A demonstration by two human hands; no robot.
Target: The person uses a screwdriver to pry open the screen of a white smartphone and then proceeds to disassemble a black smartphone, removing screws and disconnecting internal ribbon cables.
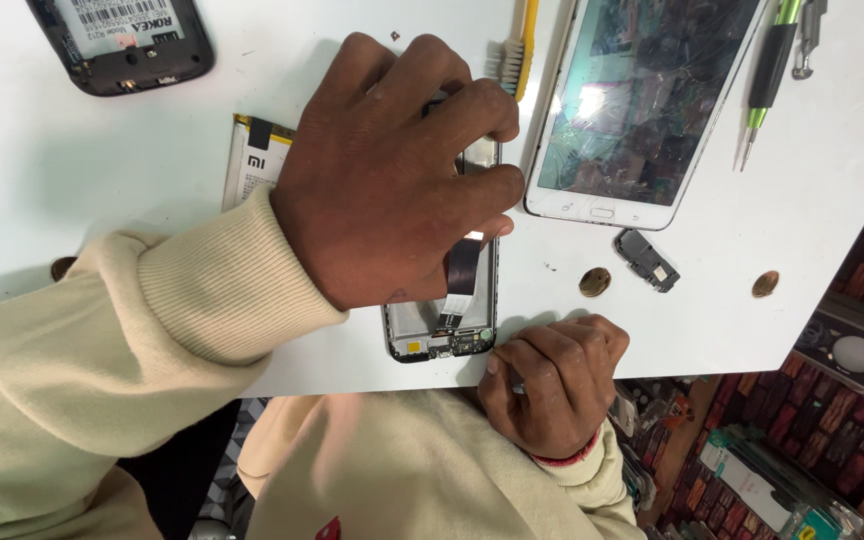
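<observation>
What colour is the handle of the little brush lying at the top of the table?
The brush has a yellow handle with pale bristles; the head view shows it just above the left hand.

Left hand (392, 170) spread flat, fingers curled; right hand (552, 385) fisted.

The opened phone (444, 318) lies on the table (52, 160) at its near edge, under the left hand (392, 180). The right hand (552, 385) rests on the table edge just right of the phone's near end. A battery (252, 160) lies left of the left hand, a phone back shell (122, 40) far left. A toothbrush (517, 50) lies beyond the hand, the cracked tablet (642, 100) to its right, then a screwdriver (767, 75). Near the tablet's near edge sit a small module (646, 260) and two coins (595, 282)
</observation>
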